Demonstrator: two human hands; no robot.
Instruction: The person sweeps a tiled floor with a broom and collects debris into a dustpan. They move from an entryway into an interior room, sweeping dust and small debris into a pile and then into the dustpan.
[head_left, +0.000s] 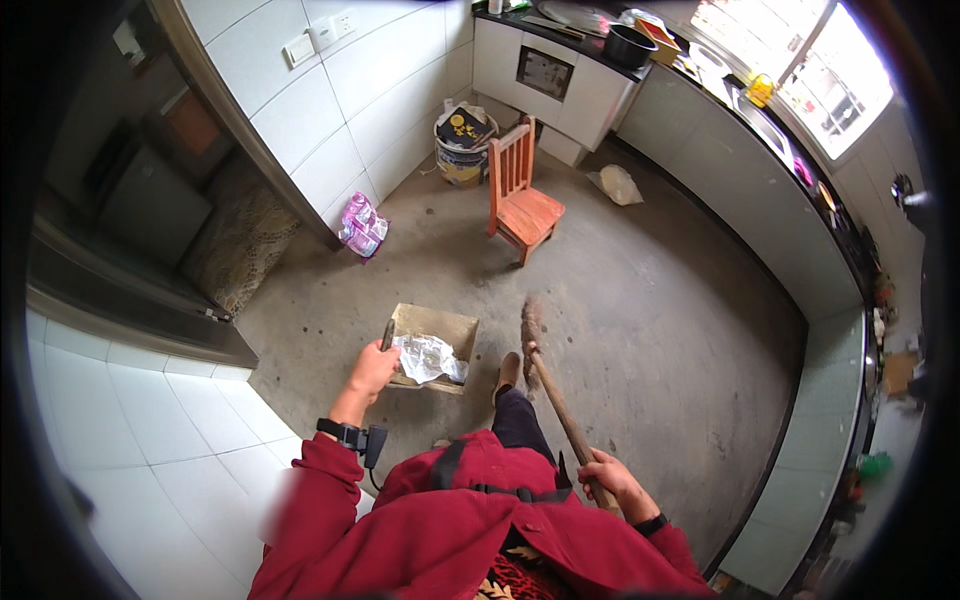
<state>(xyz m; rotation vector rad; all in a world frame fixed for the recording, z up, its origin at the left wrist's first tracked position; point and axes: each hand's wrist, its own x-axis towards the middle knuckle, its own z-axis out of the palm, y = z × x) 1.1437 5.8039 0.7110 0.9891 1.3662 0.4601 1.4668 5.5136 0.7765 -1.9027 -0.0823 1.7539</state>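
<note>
My left hand (375, 369) grips the dark handle of a worn dustpan (439, 319). Crumpled clear and white plastic wrapping (427, 358) lies inside the pan. In my right hand (616, 480) is the wooden stick of a broom (559, 401), held near its upper end. The broom's brown head (532, 319) is over the concrete floor (637, 360), to the right of the dustpan and just ahead of my foot; whether the bristles touch the floor I cannot tell.
An orange wooden chair (525, 196) stands ahead. Behind it is a bucket (463, 161) full of refuse. A purple plastic package (364, 227) leans by the door frame, and a plastic bag (617, 184) lies near the cabinets (739, 169). A doorway opens on the left.
</note>
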